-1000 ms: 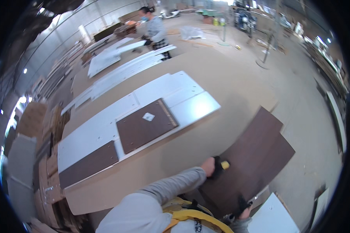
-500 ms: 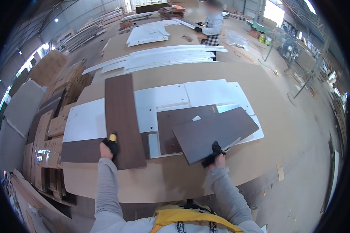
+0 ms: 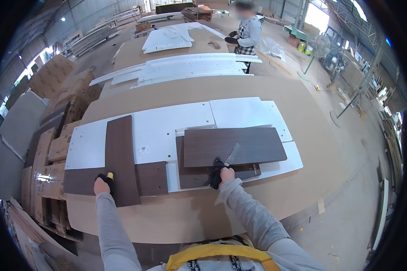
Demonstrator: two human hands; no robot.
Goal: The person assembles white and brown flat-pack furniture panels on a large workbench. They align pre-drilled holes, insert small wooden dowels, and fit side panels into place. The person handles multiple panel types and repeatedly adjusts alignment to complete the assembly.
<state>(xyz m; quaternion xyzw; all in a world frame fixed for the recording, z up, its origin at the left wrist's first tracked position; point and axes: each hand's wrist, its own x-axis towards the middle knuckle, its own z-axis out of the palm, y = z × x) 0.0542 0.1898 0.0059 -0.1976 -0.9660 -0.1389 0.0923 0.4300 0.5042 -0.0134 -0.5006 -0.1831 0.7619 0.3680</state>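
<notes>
My left hand [image 3: 104,183], in a black glove with a yellow thumb tip, is closed on the left edge of a narrow brown board [image 3: 121,156]. That board lies crosswise over another brown panel [image 3: 152,179] and a white panel [image 3: 153,131]. My right hand [image 3: 221,174], gloved in black, is closed around a tool with a thin silver blade [image 3: 233,153], whose handle is hidden by the fingers. It is at the near edge of a wide brown board [image 3: 253,144], which overlaps a lower brown panel [image 3: 187,177]. Whether the right fingers also grip that board, I cannot tell.
Beneath the panels is a large tan sheet [image 3: 267,203]. Farther back, white strips [image 3: 185,67] and white panels [image 3: 165,40] are laid out, where a person [image 3: 249,34] stands. Cardboard boxes [image 3: 52,180] are stacked at the left. A metal stand [image 3: 352,99] is at the right.
The narrow board has shifted left and nearer with my left hand. The wide board has turned to lie more level and moved left. My right hand has moved left, its blade now pointing up over the board.
</notes>
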